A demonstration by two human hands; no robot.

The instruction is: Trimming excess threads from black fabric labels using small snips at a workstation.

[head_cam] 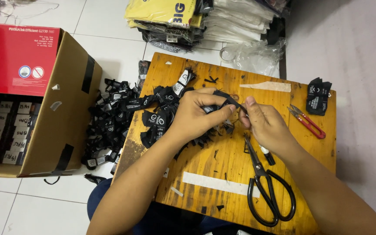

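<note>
Both hands met over the middle of the wooden worktop [283, 104], w/ a black fabric label [228, 98] stretched between them. Left hand [195, 114] had its grip pressed together on the label's near end, thumb on top, plus what looked like a few more labels bunched in the palm. Right hand [264, 122] pinched the other end at about 3 o'clock from the left, fingertips close together. A heap of black labels [162, 114] lay at 9 o'clock of the hands and spilled off the worktop edge onto the tiled floor [44, 204], beside an open cardboard box [62, 126]. Big black scissors [268, 187] lay at 5 o'clock, just below the right wrist, blades pointing up toward the hand; red thread snips [307, 122] at 3 o'clock, a small label stack [318, 96] at 2 o'clock. Risks, as I judged: the label was thin and slick, so a loose pinch could let it slip and drop into the heap. Right forearm sat v. near the scissor tips, so a careless pull back could catch on the blades or knock them off. More labels could slide off the edge if the left elbow nudged the heap.
</note>
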